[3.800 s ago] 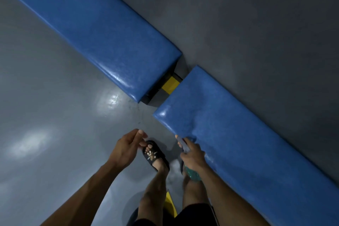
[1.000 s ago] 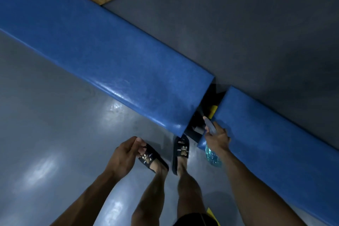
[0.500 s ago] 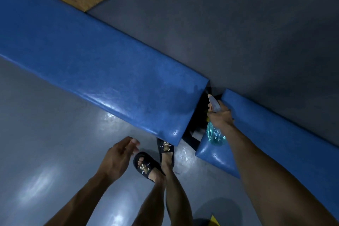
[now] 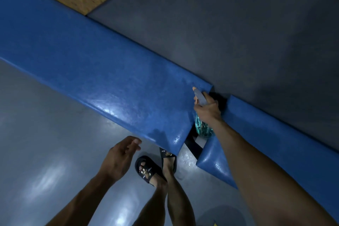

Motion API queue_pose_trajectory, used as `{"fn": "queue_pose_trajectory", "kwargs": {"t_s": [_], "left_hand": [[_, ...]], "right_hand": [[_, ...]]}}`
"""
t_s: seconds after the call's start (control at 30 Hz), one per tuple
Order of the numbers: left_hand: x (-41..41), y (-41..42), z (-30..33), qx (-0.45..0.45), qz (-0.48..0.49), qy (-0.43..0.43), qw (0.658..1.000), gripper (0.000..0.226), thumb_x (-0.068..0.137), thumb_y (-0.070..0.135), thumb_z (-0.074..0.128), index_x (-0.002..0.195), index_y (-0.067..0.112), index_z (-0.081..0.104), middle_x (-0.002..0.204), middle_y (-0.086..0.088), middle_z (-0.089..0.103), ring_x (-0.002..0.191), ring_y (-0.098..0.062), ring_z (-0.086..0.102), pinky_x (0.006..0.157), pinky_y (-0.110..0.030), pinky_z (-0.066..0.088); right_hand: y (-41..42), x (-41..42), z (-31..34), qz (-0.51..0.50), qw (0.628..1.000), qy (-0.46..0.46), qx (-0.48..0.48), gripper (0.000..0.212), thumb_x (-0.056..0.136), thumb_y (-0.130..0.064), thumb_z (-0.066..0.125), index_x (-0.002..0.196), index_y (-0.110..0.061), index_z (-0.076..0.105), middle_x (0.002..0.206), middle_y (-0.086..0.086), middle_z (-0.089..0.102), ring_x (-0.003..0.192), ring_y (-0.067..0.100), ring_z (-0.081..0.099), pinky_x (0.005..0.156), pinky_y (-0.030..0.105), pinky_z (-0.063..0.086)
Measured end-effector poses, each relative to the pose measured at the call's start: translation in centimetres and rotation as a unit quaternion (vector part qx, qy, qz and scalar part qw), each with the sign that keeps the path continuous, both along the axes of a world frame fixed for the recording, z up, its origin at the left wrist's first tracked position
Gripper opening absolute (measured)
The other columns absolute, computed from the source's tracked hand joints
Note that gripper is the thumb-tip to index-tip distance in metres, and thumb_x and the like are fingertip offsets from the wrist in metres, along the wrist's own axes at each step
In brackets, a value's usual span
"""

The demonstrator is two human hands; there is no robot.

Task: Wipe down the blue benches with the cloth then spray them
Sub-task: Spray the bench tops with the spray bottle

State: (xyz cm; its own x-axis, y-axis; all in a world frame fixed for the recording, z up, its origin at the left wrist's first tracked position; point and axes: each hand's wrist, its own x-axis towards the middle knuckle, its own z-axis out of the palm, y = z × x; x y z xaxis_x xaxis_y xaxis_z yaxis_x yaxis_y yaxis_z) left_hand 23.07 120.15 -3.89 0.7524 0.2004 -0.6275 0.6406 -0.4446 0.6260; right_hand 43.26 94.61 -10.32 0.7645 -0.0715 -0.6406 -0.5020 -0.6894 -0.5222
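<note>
Blue benches [image 4: 102,71] are lying end to end; your right hand [image 4: 208,111] is gripping a spray bottle [image 4: 202,128], teal liquid showing inside, over their gap. Your left hand [image 4: 119,156] is hanging spread, holding nothing.

Black sandals [image 4: 146,169] (glossy grey floor [image 4: 45,134])

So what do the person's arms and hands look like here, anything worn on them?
Both forearms are bare, with no sleeves in view. The left hand and right hand wear no gloves, and no rings, watch or bracelets show. Only black slide sandals are worn on the feet.
</note>
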Motion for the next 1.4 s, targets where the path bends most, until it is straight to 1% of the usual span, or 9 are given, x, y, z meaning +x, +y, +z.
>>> {"fn": "queue_pose_trajectory", "kwargs": {"t_s": [0.1, 0.27, 0.4, 0.57, 0.7, 0.93, 1.07, 1.2, 1.4], "left_hand": [[0.2, -0.2, 0.0, -0.003, 0.009, 0.001, 1.000, 0.041, 0.092, 0.061, 0.035, 0.096, 0.034, 0.065, 0.085, 0.017, 0.072, 0.083, 0.002, 0.066, 0.077, -0.026, 0.050], [0.5, -0.4, -0.1, -0.003, 0.009, 0.018, 1.000, 0.038, 0.099, 0.057, 0.035, 0.098, 0.034, 0.065, 0.088, 0.014, 0.072, 0.083, 0.006, 0.064, 0.076, -0.023, 0.048], [0.6, -0.2, 0.0, -0.003, 0.008, 0.025, 1.000, 0.036, 0.097, 0.050, 0.035, 0.101, 0.031, 0.065, 0.089, 0.013, 0.071, 0.086, -0.001, 0.066, 0.077, -0.024, 0.048], [0.1, 0.5, 0.5, -0.004, 0.016, 0.029, 0.999, 0.035, 0.098, 0.049, 0.036, 0.099, 0.032, 0.066, 0.089, 0.011, 0.072, 0.083, 0.000, 0.066, 0.075, -0.021, 0.048], [-0.5, 1.0, 0.9, -0.002, 0.020, 0.035, 0.999, 0.036, 0.097, 0.050, 0.034, 0.100, 0.032, 0.065, 0.090, 0.012, 0.071, 0.082, 0.001, 0.065, 0.074, -0.022, 0.048], [-1.9, 2.1, 0.9, -0.015, 0.062, 0.030, 0.998, 0.035, 0.098, 0.053, 0.039, 0.095, 0.032, 0.067, 0.088, 0.023, 0.070, 0.081, 0.004, 0.066, 0.070, -0.020, 0.046], [-2.7, 3.3, 0.6, -0.014, 0.089, 0.038, 0.995, 0.027, 0.101, 0.046, 0.043, 0.092, 0.037, 0.067, 0.087, 0.027, 0.069, 0.080, 0.005, 0.065, 0.074, -0.027, 0.050], [-3.4, 5.4, 0.3, -0.019, 0.086, 0.034, 0.995, 0.028, 0.096, 0.058, 0.038, 0.096, 0.046, 0.063, 0.087, 0.024, 0.070, 0.082, -0.002, 0.067, 0.073, -0.026, 0.050], [-2.9, 8.7, 0.1, -0.041, 0.076, 0.031, 0.996, 0.031, 0.100, 0.048, 0.039, 0.096, 0.036, 0.067, 0.088, 0.013, 0.073, 0.086, -0.004, 0.068, 0.077, -0.028, 0.050]], "right_hand": [[0.3, 0.2, -1.0, -0.004, 1.000, -0.004, 0.019, 0.036, 0.080, -0.013, 0.060, 0.111, -0.031, 0.060, 0.120, 0.009, 0.058, 0.087, 0.016, 0.059, 0.067, 0.016, 0.043], [-0.5, -2.9, -1.6, 0.124, 0.992, 0.009, 0.020, 0.055, 0.075, -0.020, 0.058, 0.127, -0.036, 0.056, 0.110, -0.001, 0.065, 0.092, 0.017, 0.059, 0.080, 0.012, 0.045], [-1.3, -7.7, -1.5, 0.157, 0.987, 0.010, 0.027, 0.057, 0.071, -0.037, 0.046, 0.127, -0.041, 0.054, 0.106, -0.002, 0.063, 0.096, 0.018, 0.055, 0.090, 0.036, 0.051], [-2.0, -13.3, 0.0, 0.224, 0.974, -0.005, 0.024, 0.059, 0.082, -0.021, 0.057, 0.130, -0.055, 0.050, 0.099, -0.013, 0.058, 0.094, 0.020, 0.054, 0.081, 0.032, 0.051], [-1.6, -16.1, 0.9, 0.283, 0.958, 0.043, 0.023, 0.047, 0.085, -0.006, 0.065, 0.127, -0.026, 0.057, 0.100, -0.006, 0.050, 0.098, 0.019, 0.053, 0.070, 0.004, 0.034], [1.7, -17.0, 1.1, 0.327, 0.945, 0.000, 0.031, 0.047, 0.083, -0.015, 0.066, 0.125, -0.033, 0.054, 0.110, -0.003, 0.060, 0.106, 0.022, 0.057, 0.082, 0.040, 0.055], [4.2, -14.3, 0.5, 0.363, 0.930, -0.056, -0.017, 0.050, 0.077, -0.019, 0.060, 0.125, -0.032, 0.055, 0.121, -0.010, 0.058, 0.109, 0.024, 0.052, 0.083, 0.036, 0.047], [6.0, -10.1, 0.2, 0.261, 0.962, -0.084, -0.007, 0.058, 0.077, -0.003, 0.060, 0.130, -0.025, 0.058, 0.120, 0.003, 0.061, 0.102, 0.028, 0.049, 0.088, 0.047, 0.049], [7.3, -3.3, 0.6, 0.171, 0.980, -0.089, -0.046, 0.033, 0.075, -0.016, 0.058, 0.107, -0.023, 0.058, 0.101, -0.001, 0.063, 0.098, 0.032, 0.056, 0.082, 0.049, 0.053]]}}
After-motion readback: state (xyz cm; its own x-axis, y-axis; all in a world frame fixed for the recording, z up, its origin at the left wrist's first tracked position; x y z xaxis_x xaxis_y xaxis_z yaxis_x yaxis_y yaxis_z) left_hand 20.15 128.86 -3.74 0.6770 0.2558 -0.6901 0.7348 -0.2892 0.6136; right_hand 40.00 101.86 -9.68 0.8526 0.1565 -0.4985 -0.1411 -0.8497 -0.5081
